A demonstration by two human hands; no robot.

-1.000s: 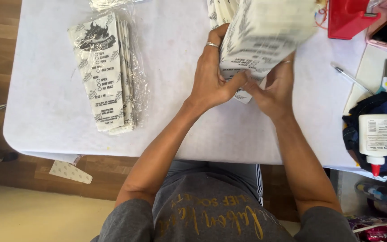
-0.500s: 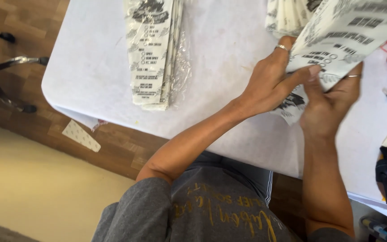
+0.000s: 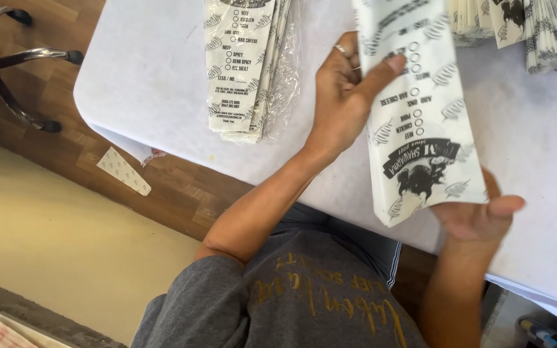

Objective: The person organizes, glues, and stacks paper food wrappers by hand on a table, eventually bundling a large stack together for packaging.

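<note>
A long white printed paper bag point(image 3: 420, 122) is held above the white surface point(image 3: 156, 71), pinched near its upper end by the left hand point(image 3: 346, 96) and supported underneath by the spread fingers of the right hand point(image 3: 478, 216), with a wrapped stack of bags point(image 3: 246, 64) lying well apart.

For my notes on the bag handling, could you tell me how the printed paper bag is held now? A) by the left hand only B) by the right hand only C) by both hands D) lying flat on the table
C: the left hand grips the bag near its far end, and the right hand supports its near end.
</note>
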